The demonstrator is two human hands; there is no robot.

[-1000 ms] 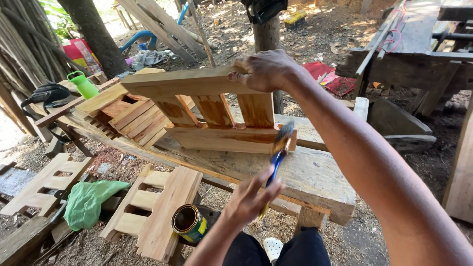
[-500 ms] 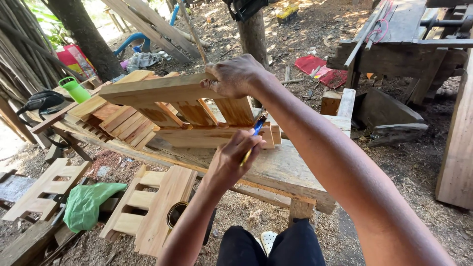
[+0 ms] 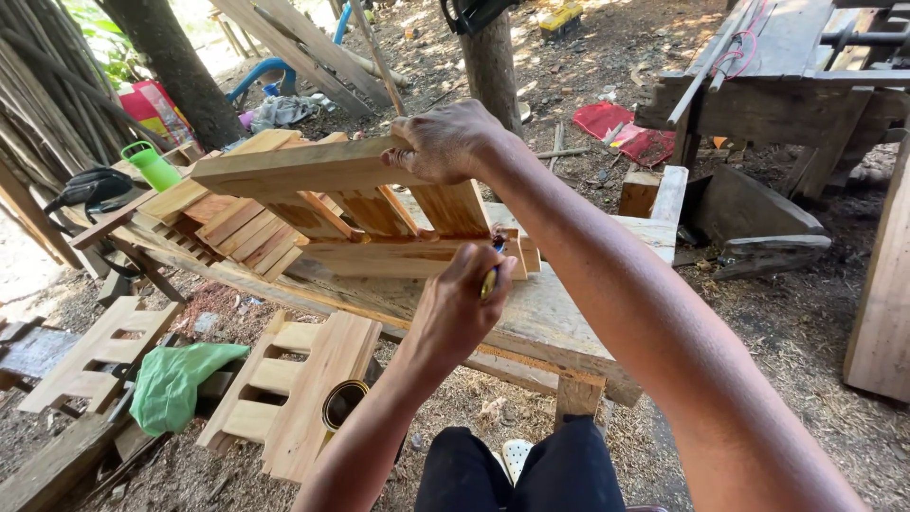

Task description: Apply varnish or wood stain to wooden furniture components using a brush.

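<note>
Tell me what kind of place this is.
Probably an outdoor woodworking yard. A rough plank workbench stands on dirt strewn with shavings, slatted wooden frames lie about, and the right hand steadies another frame while the left hand works a brush.

Just beyond your left hand [image 3: 455,313] the slatted wooden frame [image 3: 379,213] blocks the way forward, pinned at its top rail by your right hand [image 3: 445,142]. Your right forearm crosses to its right. Leftward, bare workbench [image 3: 559,313] lies open.

A paintbrush [image 3: 492,275] vanishes inside the left hand [image 3: 457,308]; a tin can [image 3: 341,405] hides behind a wooden panel [image 3: 296,393].
</note>
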